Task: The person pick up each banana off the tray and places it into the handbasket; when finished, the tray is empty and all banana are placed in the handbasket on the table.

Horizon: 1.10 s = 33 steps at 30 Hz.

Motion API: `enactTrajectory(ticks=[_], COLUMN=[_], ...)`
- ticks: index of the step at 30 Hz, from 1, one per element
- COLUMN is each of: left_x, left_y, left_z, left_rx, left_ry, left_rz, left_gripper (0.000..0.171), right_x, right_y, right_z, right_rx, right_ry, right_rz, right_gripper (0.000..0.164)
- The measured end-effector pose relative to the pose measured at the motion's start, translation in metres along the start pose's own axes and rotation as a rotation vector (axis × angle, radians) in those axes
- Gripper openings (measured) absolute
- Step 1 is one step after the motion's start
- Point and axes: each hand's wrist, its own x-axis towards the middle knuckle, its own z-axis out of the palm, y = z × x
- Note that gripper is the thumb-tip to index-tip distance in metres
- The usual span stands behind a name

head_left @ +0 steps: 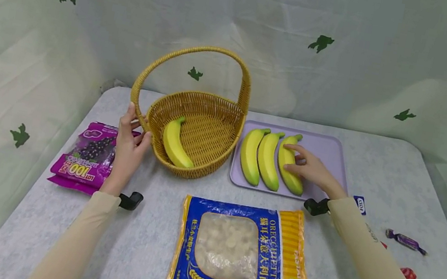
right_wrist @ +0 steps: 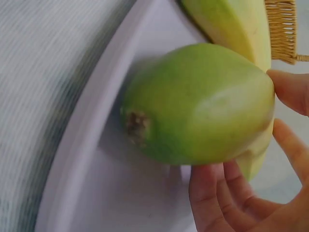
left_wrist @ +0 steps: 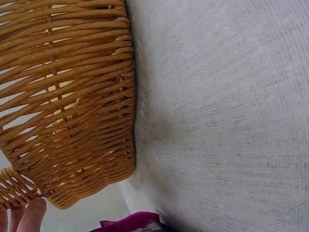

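Observation:
My left hand (head_left: 127,155) grips the lower end of the handle on a wicker basket (head_left: 217,131) at its left side. One yellow banana (head_left: 175,143) lies inside the basket, by its left wall. On the lilac tray (head_left: 331,151) to the right, three bananas lie side by side. My right hand (head_left: 314,170) pinches the rightmost banana (head_left: 289,171) from its right, thumb on one side and fingers on the other. The right wrist view shows this banana's green end (right_wrist: 193,106) close up, over the tray. The middle banana (head_left: 268,160) and left banana (head_left: 250,155) are untouched.
A purple candy bag (head_left: 86,155) lies left of my left hand. A blue and yellow pasta bag (head_left: 231,250) lies in front. Near my right forearm are a small blue packet (head_left: 359,204), a purple-wrapped candy (head_left: 406,241) and a red lollipop (head_left: 410,276).

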Motion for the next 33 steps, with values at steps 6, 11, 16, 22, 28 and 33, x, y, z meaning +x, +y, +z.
enactTrajectory(ticks=[6,11,16,22,28,33], left_x=[0.0,-0.001,0.0,-0.001,0.0,0.0], left_y=[0.002,0.004,0.002,0.003,0.004,0.001], left_z=[0.0,0.0,-0.001,0.0,0.0,0.0], left_rx=[0.003,-0.008,-0.001,-0.018,-0.009,0.0], left_ry=[0.0,-0.001,-0.002,0.003,0.003,0.005], left_rz=[-0.002,-0.012,0.003,-0.002,0.0,-0.009], left_gripper=[0.075,0.075,0.075,0.077,0.078,0.077], right_x=[-0.003,-0.003,-0.003,0.003,0.02,0.036], right_y=[-0.009,-0.024,-0.051,-0.086,-0.112,-0.133], right_z=[-0.004,-0.005,-0.001,0.009,0.024,0.039], right_rx=[0.133,0.198,0.245,0.302,0.328,0.308], right_ry=[0.013,-0.016,-0.067,-0.153,-0.241,-0.291], right_rz=[0.005,-0.035,-0.092,-0.151,-0.211,-0.25], right_gripper=[0.065,0.066,0.063,0.063,0.062,0.062])
